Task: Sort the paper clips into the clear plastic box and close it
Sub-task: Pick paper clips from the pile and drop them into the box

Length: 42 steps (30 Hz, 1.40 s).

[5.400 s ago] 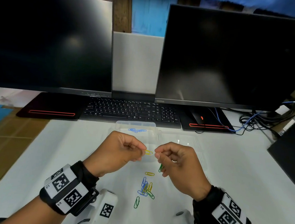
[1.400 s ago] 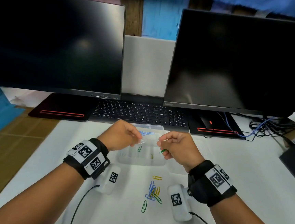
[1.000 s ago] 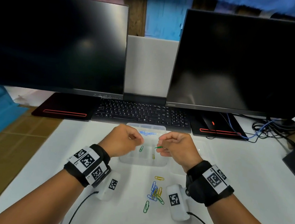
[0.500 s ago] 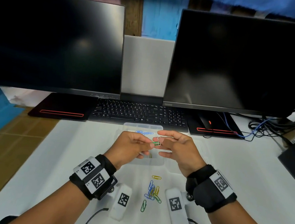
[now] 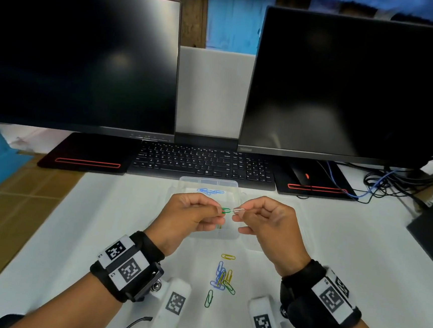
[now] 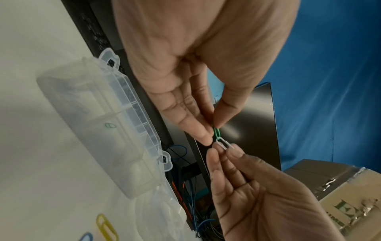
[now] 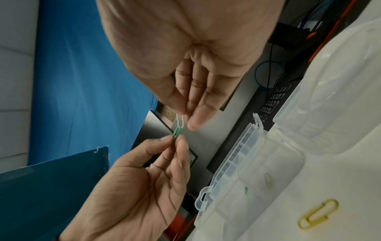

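Green and white clips hooked together, and we're working them apart right over the box.

Our left hand (image 5: 190, 215) pinches the green clip (image 5: 225, 211) and our right hand (image 5: 266, 220) pinches the white clip (image 5: 238, 210), the two linked end to end just above the open clear box (image 5: 208, 182). We'd say this is the untangle step, so next comes a twist to slide one loop free, then each clip dropped into its own section. Blue clips (image 5: 210, 191) sit in the box's far section, near the keyboard (image 5: 205, 163). The loose pile (image 5: 222, 279) lies on the table (image 5: 359, 254) on the near side of the box, still to do. Half a second ago our hands were bunched tight together; now they've pulled apart and the linked pair shows stretched between them.
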{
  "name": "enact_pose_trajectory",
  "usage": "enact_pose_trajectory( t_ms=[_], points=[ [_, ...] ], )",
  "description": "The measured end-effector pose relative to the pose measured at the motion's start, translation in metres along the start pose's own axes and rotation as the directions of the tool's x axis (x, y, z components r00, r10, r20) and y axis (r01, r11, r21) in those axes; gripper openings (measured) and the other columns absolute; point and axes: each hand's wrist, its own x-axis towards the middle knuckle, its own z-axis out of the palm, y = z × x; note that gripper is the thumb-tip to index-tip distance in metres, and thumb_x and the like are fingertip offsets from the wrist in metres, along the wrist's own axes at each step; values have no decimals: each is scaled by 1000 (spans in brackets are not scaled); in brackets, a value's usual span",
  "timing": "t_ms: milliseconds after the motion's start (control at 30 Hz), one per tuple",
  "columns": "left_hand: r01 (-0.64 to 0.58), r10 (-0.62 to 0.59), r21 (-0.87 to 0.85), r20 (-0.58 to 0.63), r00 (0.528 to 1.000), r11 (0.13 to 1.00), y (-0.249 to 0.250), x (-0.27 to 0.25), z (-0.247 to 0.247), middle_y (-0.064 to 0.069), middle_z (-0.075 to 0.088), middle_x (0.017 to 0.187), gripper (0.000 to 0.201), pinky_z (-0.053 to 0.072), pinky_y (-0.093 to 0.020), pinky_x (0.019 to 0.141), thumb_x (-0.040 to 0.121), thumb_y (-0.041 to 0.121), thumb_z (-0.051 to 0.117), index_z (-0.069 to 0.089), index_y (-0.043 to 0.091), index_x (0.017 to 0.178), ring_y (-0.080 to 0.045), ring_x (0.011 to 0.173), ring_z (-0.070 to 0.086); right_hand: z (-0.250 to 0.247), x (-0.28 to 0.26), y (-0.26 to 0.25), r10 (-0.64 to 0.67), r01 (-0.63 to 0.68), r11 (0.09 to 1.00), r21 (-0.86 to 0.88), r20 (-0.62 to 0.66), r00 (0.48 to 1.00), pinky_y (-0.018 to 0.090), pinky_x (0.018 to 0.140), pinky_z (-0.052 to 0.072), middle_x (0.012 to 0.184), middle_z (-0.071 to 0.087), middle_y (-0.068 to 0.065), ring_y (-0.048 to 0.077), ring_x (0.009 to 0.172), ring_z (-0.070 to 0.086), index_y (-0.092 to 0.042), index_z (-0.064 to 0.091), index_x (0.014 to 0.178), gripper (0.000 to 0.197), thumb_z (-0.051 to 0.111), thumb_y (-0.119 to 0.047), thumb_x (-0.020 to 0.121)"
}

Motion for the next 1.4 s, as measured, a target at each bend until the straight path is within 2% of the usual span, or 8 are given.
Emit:
enact_pose_trajectory(
  t_ms=[333, 533, 633, 800, 900, 1033, 1233, 1400],
  points=[
    [-25, 25, -105, -3, 1000, 994, 7, -8, 10, -7, 71, 68, 19, 58, -22, 64, 81, -6, 64, 68, 9, 72, -17, 65, 70, -1, -9, -7, -114, 114, 993, -7, -10, 993, 30, 57, 58, 82, 74, 17, 18, 73, 71, -2, 66, 78, 8, 67, 5, 81],
    [-55, 56, -28, 47, 997, 998, 14, -11, 11, -7, 69, 62, 18, 56, -22, 62, 78, -10, 66, 65, 8, 76, -17, 59, 68, 1, -17, -13, -156, 159, 986, 43, -54, 986, 29, 54, 57, 79, 71, 21, 23, 74, 72, 6, 63, 81, 4, 66, 5, 83],
    [-61, 59, 22, 91, 994, 998, 16, -12, 10, -7, 70, 62, 20, 56, -23, 63, 76, -11, 67, 65, 9, 77, -18, 59, 68, 3, -21, -12, -152, 154, 987, 42, -58, 987, 28, 52, 56, 79, 72, 20, 24, 73, 72, 3, 63, 79, 5, 66, 5, 83],
    [-46, 24, 119, 179, 984, 992, 18, -15, 2, -9, 72, 68, 21, 59, -28, 68, 77, -10, 69, 67, 9, 84, -22, 63, 70, 4, -25, -9, -87, 88, 994, 69, -24, 996, 28, 50, 56, 71, 72, 12, 22, 68, 72, 3, 63, 80, 5, 67, 4, 83],
    [-47, 0, 194, 235, 972, 980, 19, -15, 0, -9, 73, 67, 23, 57, -28, 64, 75, -10, 70, 65, 9, 87, -20, 61, 69, 5, -28, -7, -15, 13, 996, 88, 17, 1000, 27, 49, 55, 67, 72, 7, 20, 65, 71, 2, 63, 81, 5, 66, 5, 83],
    [-69, 10, 246, 235, 972, 967, 17, -15, -2, -11, 73, 66, 21, 56, -27, 62, 72, -8, 75, 66, 7, 86, -20, 61, 70, 3, -28, -9, 124, -129, 987, 92, 61, 990, 28, 48, 55, 78, 71, 25, 24, 69, 72, 5, 63, 85, 6, 68, 2, 82],
    [-107, 90, 111, 147, 985, 988, 22, -16, -2, -8, 73, 65, 21, 54, -20, 57, 60, 10, 79, 67, 7, 77, -17, 59, 71, 3, -29, -15, 179, -199, 974, 112, 163, 970, 25, 51, 55, 76, 73, 17, 23, 70, 73, -4, 65, 78, 8, 71, 1, 79],
    [-105, 103, 4, 143, 984, 995, 20, -18, 3, -8, 75, 70, 16, 54, -19, 58, 62, 14, 76, 70, 11, 76, -14, 62, 70, 6, -32, -14, 141, -160, 978, 132, 142, 980, 27, 52, 54, 78, 74, 15, 24, 70, 72, 5, 64, 88, 9, 69, 1, 81]
  ],
)
